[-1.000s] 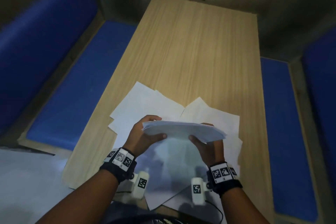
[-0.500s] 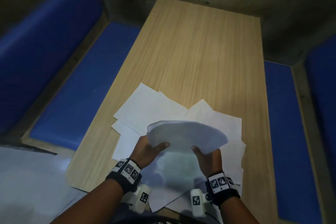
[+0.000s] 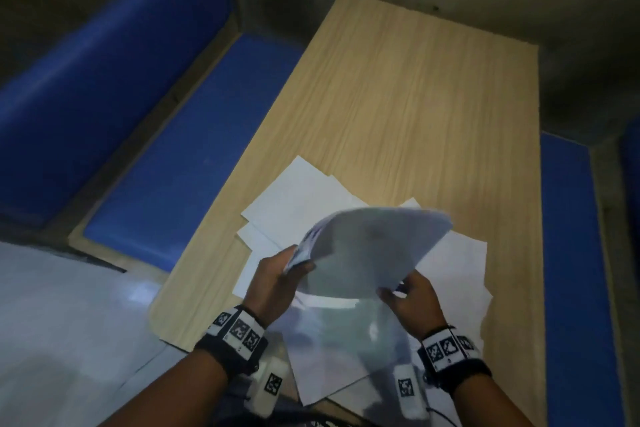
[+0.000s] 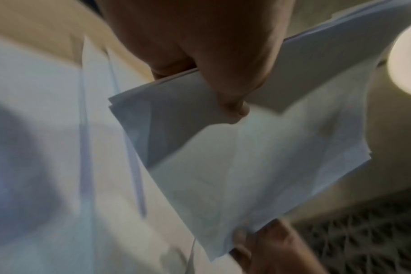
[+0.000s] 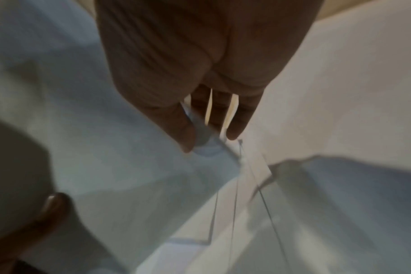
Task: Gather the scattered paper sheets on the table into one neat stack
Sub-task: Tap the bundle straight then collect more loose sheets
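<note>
Wooden counter (image 3: 433, 107) flanked by blue benches (image 3: 180, 156). Paper stack (image 3: 370, 253) held tilted above counter, pinched at each side by left hand (image 3: 277, 282) and right hand (image 3: 414, 302). Loose sheets (image 3: 298, 198) spread beneath.

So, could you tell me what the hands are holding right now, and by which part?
A bundle of paper sheets, lifted above the table: the left hand grips its left edge, the right hand its near right corner.
</note>
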